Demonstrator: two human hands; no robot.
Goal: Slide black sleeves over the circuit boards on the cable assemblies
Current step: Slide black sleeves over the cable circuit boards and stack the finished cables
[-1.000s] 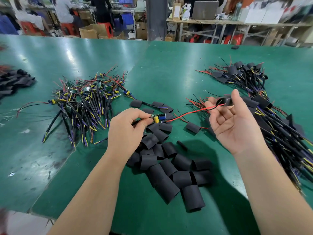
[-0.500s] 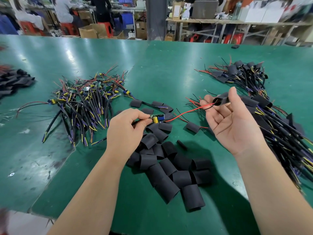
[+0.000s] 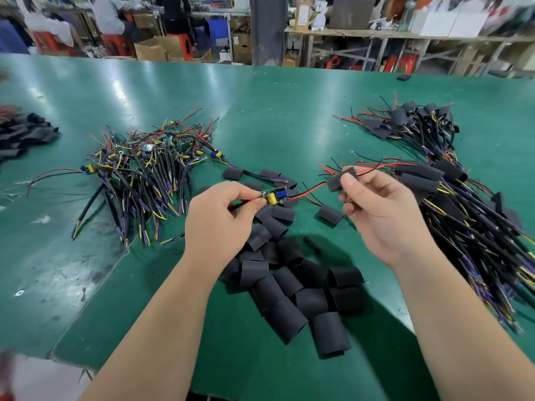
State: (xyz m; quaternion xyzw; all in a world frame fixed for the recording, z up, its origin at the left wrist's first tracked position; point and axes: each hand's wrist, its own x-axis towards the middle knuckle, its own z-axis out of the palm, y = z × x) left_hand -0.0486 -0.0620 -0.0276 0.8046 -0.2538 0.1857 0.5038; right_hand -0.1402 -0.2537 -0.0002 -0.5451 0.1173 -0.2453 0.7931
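- Workshop floor behind, with stools, cartons and benches; foreground filled by a green bench mat (image 3: 289, 117), scuffed at the near left.
- Finished cable assemblies (image 3: 451, 204), sleeves already on, heaped along the right side of the mat.
- Unsleeved assemblies (image 3: 144, 175), boards bare, piled at left centre.
- Loose black sleeves (image 3: 292, 287), a heap lying between the two forearms; stock is plentiful.
- Left hand (image 3: 215, 224): thumb and forefinger pinched on the cable just behind the circuit board (image 3: 275, 195), which is held clear of the mat, yellow capacitor showing.
- Right hand (image 3: 382, 209): thumb and fingers closed on one flattened black sleeve (image 3: 340, 179), with the red and black leads (image 3: 312, 189) running from the board into it.
- Step in hand, by judgement: sleeve threaded on the leads, not yet over the board.
- Next move calls for keeping the leads taut, opening the flattened mouth, and drawing it leftward along the wires so the capacitor does not snag.
- Change from half a second earlier: right palm, then upturned and open, has rolled over into a pinch; the sleeve has come nearer the board.
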